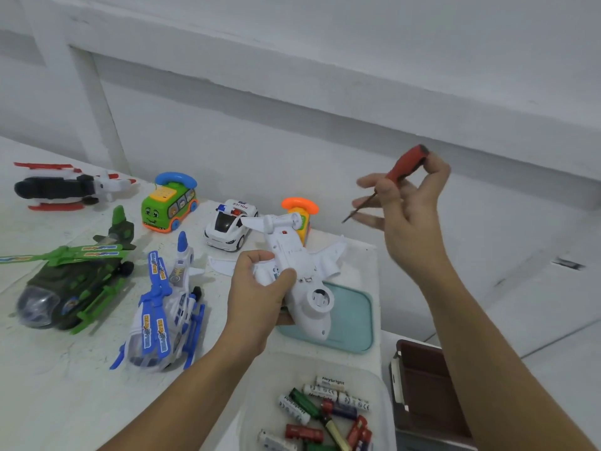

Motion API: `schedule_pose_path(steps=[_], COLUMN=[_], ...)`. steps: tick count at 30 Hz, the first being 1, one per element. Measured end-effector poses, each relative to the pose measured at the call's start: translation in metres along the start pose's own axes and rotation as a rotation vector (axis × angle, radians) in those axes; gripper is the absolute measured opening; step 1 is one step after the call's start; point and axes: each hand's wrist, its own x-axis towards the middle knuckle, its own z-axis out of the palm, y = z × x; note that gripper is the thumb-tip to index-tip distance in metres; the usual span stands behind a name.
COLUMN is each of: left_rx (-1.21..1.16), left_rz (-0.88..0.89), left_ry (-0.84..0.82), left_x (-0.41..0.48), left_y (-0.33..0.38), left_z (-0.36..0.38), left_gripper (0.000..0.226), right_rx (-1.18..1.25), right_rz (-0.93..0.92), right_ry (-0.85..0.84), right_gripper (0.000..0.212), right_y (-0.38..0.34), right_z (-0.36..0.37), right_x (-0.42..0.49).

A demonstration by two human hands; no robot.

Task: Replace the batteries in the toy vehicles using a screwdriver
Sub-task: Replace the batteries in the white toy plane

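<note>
Left hand (pixel 260 296): fingers and thumb curl round the body of a white toy airplane (pixel 292 252), gripping it just above the table (pixel 48 385).
Toy airplane: underside turned up, tail pointing away from the person, and its nose sticking out past the left thumb toward the person. A round fitting on the belly shows just right of the thumb.
Right hand (pixel 408 209): raised well above and to the right of the airplane. Its thumb and fingertips pinch the red handle of a screwdriver (pixel 406 166), while the lower fingers stretch out loosely.
Screwdriver: the thin shaft slants down and left past the right fingers, and its tip is in the air, apart from the airplane.
Under the left fingers: a teal tray (pixel 357 317).
Nearer than both hands: a clear tub (pixel 325 364) of loose batteries (pixel 322 408), with a brown box (pixel 426 395) to its right.
Beyond the left fingers: a white police car (pixel 229 226) and an orange toy (pixel 300 208).
Left of the left hand: a blue helicopter (pixel 166 314), a green helicopter (pixel 74 281), and a green bus (pixel 169 205).
</note>
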Motion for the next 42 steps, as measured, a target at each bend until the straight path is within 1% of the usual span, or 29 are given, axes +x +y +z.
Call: schedule_pose_path(steps=[3, 5, 8, 10, 16, 24, 27, 29, 31, 33, 35, 38, 40, 42], left_rx=[-0.006, -0.011, -0.018, -0.019, -0.021, -0.03, -0.032, -0.038, -0.038, -0.035, -0.032, -0.034, -0.036, -0.029], left_rz=[0.001, 0.005, 0.003, 0.004, 0.009, -0.004, -0.015, -0.025, -0.027, -0.024, -0.018, -0.011, -0.01, -0.012], left_ry=[-0.01, -0.013, -0.013, -0.013, -0.02, -0.026, -0.029, -0.035, -0.037, -0.037, -0.035, -0.038, -0.04, -0.044], left_x=[-0.007, -0.012, -0.018, -0.021, -0.028, -0.032, -0.034, -0.035, -0.036, -0.037, -0.037, -0.038, -0.04, -0.041], left_y=[0.001, 0.002, 0.003, 0.004, 0.006, 0.008, 0.007, 0.006, 0.006, 0.007, 0.009, 0.01, 0.01, 0.01], left_z=[0.0, 0.0, 0.0, -0.001, -0.002, -0.003, -0.004, -0.004, -0.005, -0.005, -0.005, -0.005, -0.005, -0.005], left_gripper=[0.027, 0.028, 0.027, 0.027, 0.027, 0.028, 0.028, 0.028, 0.028, 0.028, 0.028, 0.028, 0.028, 0.028], right_rx=[0.101, 0.1, 0.057, 0.032, 0.023, 0.012, -0.051, -0.07, 0.008, 0.086, 0.154, 0.251, 0.248, 0.207], right_rz=[0.006, 0.002, -0.008, 0.0, 0.004, -0.009, -0.079, -0.137, -0.15, -0.148, -0.124, -0.093, -0.094, -0.137], right_ry=[-0.127, -0.204, -0.25, -0.269, -0.284, -0.279, -0.239, -0.178, -0.11, -0.03, 0.027, 0.058, 0.07, 0.079], right_gripper=[0.034, 0.043, 0.062, 0.068, 0.071, 0.068, 0.062, 0.05, 0.034, 0.026, 0.026, 0.032, 0.036, 0.034], right_y=[-0.018, -0.02, -0.021, -0.021, -0.02, -0.016, -0.016, -0.019, -0.024, -0.031, -0.039, -0.048, -0.051, -0.05], right_z=[0.017, 0.023, 0.028, 0.029, 0.033, 0.034, 0.034, 0.034, 0.035, 0.036, 0.038, 0.039, 0.039, 0.039], right_x=[-0.028, -0.039, -0.048, -0.052, -0.059, -0.061, -0.063, -0.064, -0.063, -0.062, -0.059, -0.056, -0.055, -0.056])
